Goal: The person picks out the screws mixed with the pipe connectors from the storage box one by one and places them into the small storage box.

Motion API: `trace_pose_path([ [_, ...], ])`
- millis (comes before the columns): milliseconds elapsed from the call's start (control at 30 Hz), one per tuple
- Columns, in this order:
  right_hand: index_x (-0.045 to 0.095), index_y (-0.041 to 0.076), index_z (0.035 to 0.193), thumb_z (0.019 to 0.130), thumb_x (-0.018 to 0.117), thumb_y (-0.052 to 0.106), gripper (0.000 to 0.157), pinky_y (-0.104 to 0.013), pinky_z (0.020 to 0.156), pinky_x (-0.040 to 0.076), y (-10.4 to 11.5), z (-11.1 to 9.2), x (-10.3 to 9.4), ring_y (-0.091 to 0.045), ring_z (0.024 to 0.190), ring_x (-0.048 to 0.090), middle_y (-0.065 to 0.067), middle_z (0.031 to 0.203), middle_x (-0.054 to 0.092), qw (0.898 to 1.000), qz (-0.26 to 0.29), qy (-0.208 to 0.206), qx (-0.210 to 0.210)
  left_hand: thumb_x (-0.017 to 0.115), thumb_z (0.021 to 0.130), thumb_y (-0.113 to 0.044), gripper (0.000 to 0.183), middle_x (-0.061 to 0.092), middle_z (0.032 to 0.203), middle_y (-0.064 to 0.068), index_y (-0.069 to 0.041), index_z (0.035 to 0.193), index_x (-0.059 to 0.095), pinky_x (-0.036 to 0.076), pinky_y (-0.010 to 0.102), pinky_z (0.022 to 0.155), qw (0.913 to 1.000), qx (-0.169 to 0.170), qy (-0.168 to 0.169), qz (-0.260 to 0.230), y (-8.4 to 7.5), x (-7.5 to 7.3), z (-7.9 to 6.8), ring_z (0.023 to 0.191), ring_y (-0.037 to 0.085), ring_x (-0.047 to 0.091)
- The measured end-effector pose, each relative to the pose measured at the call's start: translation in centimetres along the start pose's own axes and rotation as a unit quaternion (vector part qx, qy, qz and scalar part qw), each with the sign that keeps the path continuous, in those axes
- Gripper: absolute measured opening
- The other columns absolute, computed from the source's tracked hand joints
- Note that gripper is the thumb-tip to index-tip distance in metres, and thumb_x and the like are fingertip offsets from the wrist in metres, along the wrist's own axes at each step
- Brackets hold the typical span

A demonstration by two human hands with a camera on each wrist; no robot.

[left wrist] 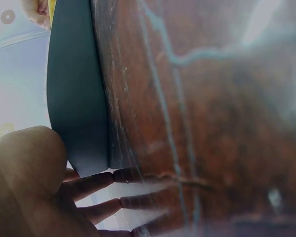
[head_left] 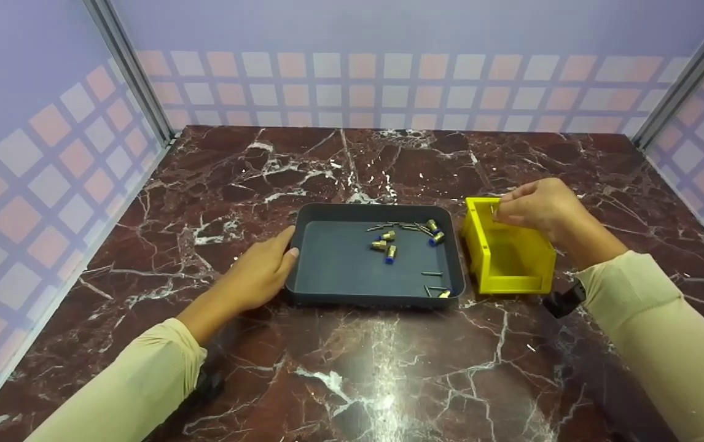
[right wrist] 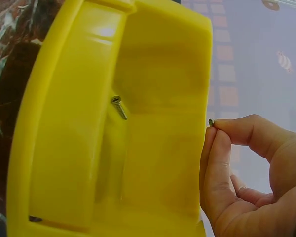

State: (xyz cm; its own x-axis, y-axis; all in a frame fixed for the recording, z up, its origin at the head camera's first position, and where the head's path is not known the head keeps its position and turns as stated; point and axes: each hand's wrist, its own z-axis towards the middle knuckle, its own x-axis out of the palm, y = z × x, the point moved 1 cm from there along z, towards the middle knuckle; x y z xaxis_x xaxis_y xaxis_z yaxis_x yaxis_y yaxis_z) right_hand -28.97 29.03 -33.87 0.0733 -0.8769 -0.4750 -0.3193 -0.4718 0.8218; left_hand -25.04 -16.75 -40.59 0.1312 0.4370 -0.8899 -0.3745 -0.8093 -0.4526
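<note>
A dark grey tray (head_left: 352, 276) lies on the table, holding several brass fittings with blue collars (head_left: 391, 254) and several loose screws (head_left: 432, 274). My left hand (head_left: 260, 270) rests against its left wall, fingers fairly straight and fingertips down at the tabletop in the left wrist view. To the right of the tray stands a yellow bin (head_left: 515, 284). Over that bin's back part, my right hand (head_left: 539, 209) pinches a small screw (right wrist: 211, 122) between thumb and fingertips. Another screw (right wrist: 119, 107) lies inside the bin.
The tabletop (head_left: 340, 362) is dark red marbled stone. Panels with a checked pattern (head_left: 361, 64) enclose it at the back and sides, joined by metal posts (head_left: 137, 67). Tray and bin stand close side by side.
</note>
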Motion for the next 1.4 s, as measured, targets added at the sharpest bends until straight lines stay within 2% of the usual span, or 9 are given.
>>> trace_pose_path([
  [167,0.063,-0.001,0.121,0.080,0.083,0.011,0.048,-0.027,0.087,0.061,-0.12,-0.01,0.10,-0.008,0.084,0.068,-0.007,0.110,0.064,0.999,-0.042,-0.009,-0.005,0.038,0.111,-0.029,0.058,0.044,0.155,0.028,0.003,0.159,0.028,0.034,0.058,0.121,1.0000,0.002,-0.005,0.005,-0.07,-0.07,0.08,0.142,0.046,0.044],
  [333,0.064,-0.003,0.120,0.080,0.083,0.010,0.046,-0.028,0.087,0.061,-0.09,-0.01,0.20,-0.008,0.084,0.068,-0.010,0.112,0.064,0.999,-0.048,-0.012,-0.011,0.038,0.111,-0.030,0.059,0.044,0.155,0.028,0.002,0.159,0.028,0.033,0.057,0.122,1.0000,-0.003,-0.006,0.005,-0.10,-0.12,0.11,0.143,0.045,0.044],
  [567,0.063,-0.004,0.118,0.081,0.082,0.007,0.042,-0.025,0.084,0.062,-0.13,0.11,0.28,-0.007,0.081,0.069,-0.009,0.111,0.062,1.000,-0.028,-0.007,-0.012,0.038,0.111,-0.030,0.058,0.044,0.155,0.028,0.002,0.159,0.028,0.033,0.057,0.122,1.0000,-0.002,-0.004,0.003,-0.13,-0.10,0.11,0.143,0.045,0.044],
  [733,0.067,-0.001,0.112,0.080,0.083,0.011,0.038,-0.023,0.076,0.061,-0.18,0.09,0.18,-0.008,0.078,0.067,-0.005,0.102,0.064,0.998,-0.056,-0.019,-0.019,0.038,0.111,-0.030,0.058,0.045,0.155,0.028,0.002,0.159,0.028,0.034,0.057,0.121,1.0000,-0.001,-0.004,0.003,-0.17,-0.12,0.13,0.143,0.045,0.044],
  [800,0.067,-0.002,0.113,0.080,0.083,0.011,0.039,-0.024,0.078,0.062,-0.19,0.04,0.18,-0.008,0.079,0.067,-0.005,0.103,0.065,0.998,-0.055,-0.016,-0.022,0.037,0.111,-0.030,0.059,0.043,0.156,0.027,0.001,0.160,0.027,0.033,0.058,0.121,1.0000,-0.003,0.000,0.002,-0.16,-0.11,0.14,0.144,0.045,0.043],
  [967,0.063,-0.005,0.120,0.081,0.081,0.008,0.045,-0.026,0.087,0.061,-0.16,-0.04,0.26,-0.007,0.083,0.070,-0.014,0.119,0.060,0.999,-0.037,-0.003,-0.019,0.037,0.112,-0.030,0.059,0.041,0.157,0.027,0.001,0.161,0.025,0.032,0.058,0.122,0.9999,-0.007,0.008,0.004,-0.16,-0.08,0.16,0.145,0.045,0.041],
  [1100,0.062,-0.005,0.121,0.081,0.081,0.008,0.046,-0.026,0.087,0.061,-0.13,-0.04,0.30,-0.007,0.084,0.069,-0.016,0.123,0.058,0.999,-0.034,-0.003,-0.014,0.037,0.111,-0.030,0.059,0.043,0.156,0.027,0.001,0.160,0.027,0.033,0.059,0.121,0.9999,-0.006,0.000,0.008,-0.12,-0.06,0.20,0.144,0.045,0.043],
  [1400,0.059,-0.006,0.125,0.084,0.081,0.007,0.049,-0.024,0.087,0.061,-0.09,-0.02,0.63,-0.006,0.085,0.069,-0.019,0.132,0.052,1.000,0.019,0.008,0.000,0.039,0.111,-0.029,0.058,0.045,0.155,0.027,0.002,0.159,0.029,0.034,0.057,0.121,0.9999,0.000,-0.013,0.001,-0.13,0.08,0.03,0.142,0.045,0.046],
])
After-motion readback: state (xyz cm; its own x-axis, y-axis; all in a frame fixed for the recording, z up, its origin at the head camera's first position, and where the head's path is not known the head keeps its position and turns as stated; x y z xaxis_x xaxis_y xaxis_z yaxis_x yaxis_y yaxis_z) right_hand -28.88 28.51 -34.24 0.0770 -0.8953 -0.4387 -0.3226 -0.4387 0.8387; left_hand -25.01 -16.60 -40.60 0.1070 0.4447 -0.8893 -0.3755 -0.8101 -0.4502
